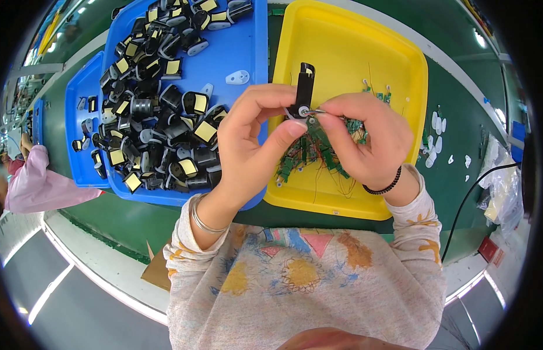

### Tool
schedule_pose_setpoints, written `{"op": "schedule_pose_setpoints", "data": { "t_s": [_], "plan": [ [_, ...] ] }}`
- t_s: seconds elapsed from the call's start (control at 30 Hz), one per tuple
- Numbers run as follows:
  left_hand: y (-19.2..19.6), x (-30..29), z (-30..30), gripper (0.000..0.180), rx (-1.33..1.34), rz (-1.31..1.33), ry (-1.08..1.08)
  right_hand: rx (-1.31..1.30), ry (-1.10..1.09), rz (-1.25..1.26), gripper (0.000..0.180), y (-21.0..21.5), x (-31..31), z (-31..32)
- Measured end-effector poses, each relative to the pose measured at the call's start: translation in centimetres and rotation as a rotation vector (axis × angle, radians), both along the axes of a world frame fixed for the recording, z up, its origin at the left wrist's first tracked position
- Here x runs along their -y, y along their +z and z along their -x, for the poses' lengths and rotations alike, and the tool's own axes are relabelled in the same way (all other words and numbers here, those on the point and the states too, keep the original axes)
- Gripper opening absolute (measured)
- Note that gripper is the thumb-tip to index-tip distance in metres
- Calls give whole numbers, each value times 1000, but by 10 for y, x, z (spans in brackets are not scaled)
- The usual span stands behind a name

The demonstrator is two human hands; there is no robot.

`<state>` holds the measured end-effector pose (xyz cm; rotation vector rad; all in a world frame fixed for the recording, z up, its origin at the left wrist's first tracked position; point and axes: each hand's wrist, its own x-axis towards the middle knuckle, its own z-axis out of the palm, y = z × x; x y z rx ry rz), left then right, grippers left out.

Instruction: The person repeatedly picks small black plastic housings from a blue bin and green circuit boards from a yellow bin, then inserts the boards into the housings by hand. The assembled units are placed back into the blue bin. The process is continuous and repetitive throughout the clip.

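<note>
2 hands over a yellow tray (400, 64), left hand (251, 143) pinching a black plastic part (305, 87), right hand (368, 140) gripping a small green circuit board (318, 137) against it, blue tray (248, 52) of black parts alongside.

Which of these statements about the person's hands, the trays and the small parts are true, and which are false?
1. The left hand pinches a small black part. True.
2. The yellow tray is heaped with black parts. False: it holds small green circuit boards with thin wires; the black pieces fill the blue tray.
3. The right hand wears a dark bead bracelet. True.
4. The hands work over the blue tray's far corner. False: they meet over the yellow tray.
</note>
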<state>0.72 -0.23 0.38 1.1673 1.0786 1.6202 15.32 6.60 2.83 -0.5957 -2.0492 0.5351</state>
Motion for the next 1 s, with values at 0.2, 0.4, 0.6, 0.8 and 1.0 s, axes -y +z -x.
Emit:
{"op": "schedule_pose_setpoints", "data": {
  "t_s": [0.2,0.4,0.6,0.8,1.0],
  "plan": [
    [-3,1,0,24,-11,23,3,17,-4,-125,15,-4,-2,-1],
    [1,2,0,21,7,-7,-45,48,17,-170,16,-3,1,-1],
    [1,1,1,21,39,2,-87,15,59,-231,16,-8,2,-2],
    [1,1,0,23,45,-15,-117,23,72,-204,15,-8,2,-1],
    [2,0,-1,22,28,-42,-142,52,91,-107,16,-7,4,-1]
  ]
}}
